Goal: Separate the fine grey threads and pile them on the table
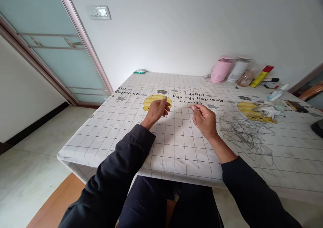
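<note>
My left hand (158, 110) is over the middle of the tablecloth, its fingers curled in and the thumb up beside them. Anything inside it is too small or hidden to make out. To its right, my right hand (205, 120) is closed in a pinch, thumb against forefinger, pointing toward the left hand. What the pinch holds, if anything, does not show. A gap separates the two hands. Just right of my right hand lies a loose tangle of thin dark strands (248, 130), like thread or fine wire.
The table wears a white checked tablecloth (108, 137). At the back right stand a pink cylindrical device (221, 70), a white one (238, 70), a yellow-and-red box (262, 76) and a clear bottle (277, 92). Crumpled tissue (271, 110) lies nearer. A green-white packet (140, 71) sits at the far left corner.
</note>
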Demonstrator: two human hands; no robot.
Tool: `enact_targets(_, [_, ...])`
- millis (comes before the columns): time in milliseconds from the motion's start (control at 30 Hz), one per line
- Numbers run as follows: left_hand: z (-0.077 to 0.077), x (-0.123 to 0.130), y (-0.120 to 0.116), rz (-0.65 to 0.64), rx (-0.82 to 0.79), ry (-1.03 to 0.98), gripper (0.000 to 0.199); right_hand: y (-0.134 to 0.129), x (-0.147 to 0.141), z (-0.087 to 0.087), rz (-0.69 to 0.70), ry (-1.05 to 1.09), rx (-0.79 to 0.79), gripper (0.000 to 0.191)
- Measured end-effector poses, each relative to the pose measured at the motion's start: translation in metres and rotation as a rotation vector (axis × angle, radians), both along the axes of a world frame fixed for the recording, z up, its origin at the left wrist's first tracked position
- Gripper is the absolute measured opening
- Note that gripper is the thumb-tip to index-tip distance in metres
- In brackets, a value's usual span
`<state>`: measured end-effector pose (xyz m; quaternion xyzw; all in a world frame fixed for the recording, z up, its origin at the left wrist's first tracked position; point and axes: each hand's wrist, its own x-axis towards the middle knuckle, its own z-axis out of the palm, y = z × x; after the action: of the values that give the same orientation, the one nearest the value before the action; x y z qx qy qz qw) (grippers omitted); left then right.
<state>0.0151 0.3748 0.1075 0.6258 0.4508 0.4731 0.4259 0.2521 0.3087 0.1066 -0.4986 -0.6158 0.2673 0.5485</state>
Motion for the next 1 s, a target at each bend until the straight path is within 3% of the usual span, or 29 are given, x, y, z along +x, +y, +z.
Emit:
enact_targets(67, [-0.014, 0.016, -0.005, 0.038, 0.148, 0.259, 0.064, 0.003, -0.001, -0.001, -0.018, 0.029, 0.001, 0.048])
enact_targets(133, [-0.025, 0.033, -0.016, -0.012, 0.279, 0.535, 0.059, 0.006, -0.004, 0.000, -0.038, 0.035, -0.008, 0.048])
enact_targets(267, [-0.036, 0.060, -0.042, -0.338, 0.408, 0.868, 0.049, 0.019, -0.020, 0.015, -0.028, 0.004, -0.038, 0.043])
enact_targets(333, [-0.035, 0.067, -0.052, -0.486, 0.473, 0.909, 0.048, 0.032, -0.036, 0.024, 0.007, 0.025, -0.075, 0.037])
enact_targets(400, [-0.035, 0.071, -0.059, -0.554, 0.506, 0.943, 0.048, 0.049, -0.057, 0.030, 0.049, 0.051, -0.129, 0.033])
enact_targets(567, [-0.041, 0.075, -0.061, -0.605, 0.567, 0.942, 0.035, 0.101, -0.121, 0.023, 0.103, 0.020, -0.279, 0.030])
enact_targets(700, [-0.051, 0.079, -0.054, -0.610, 0.564, 0.918, 0.020, 0.139, -0.157, 0.012, 0.041, -0.073, -0.363, 0.030])
enact_targets(800, [-0.055, 0.081, -0.052, -0.615, 0.555, 0.915, 0.019, 0.160, -0.160, 0.008, 0.002, -0.108, -0.377, 0.029])
enact_targets(1000, [-0.055, 0.083, -0.051, -0.623, 0.507, 0.903, 0.018, 0.190, -0.131, -0.003, -0.068, -0.169, -0.389, 0.025])
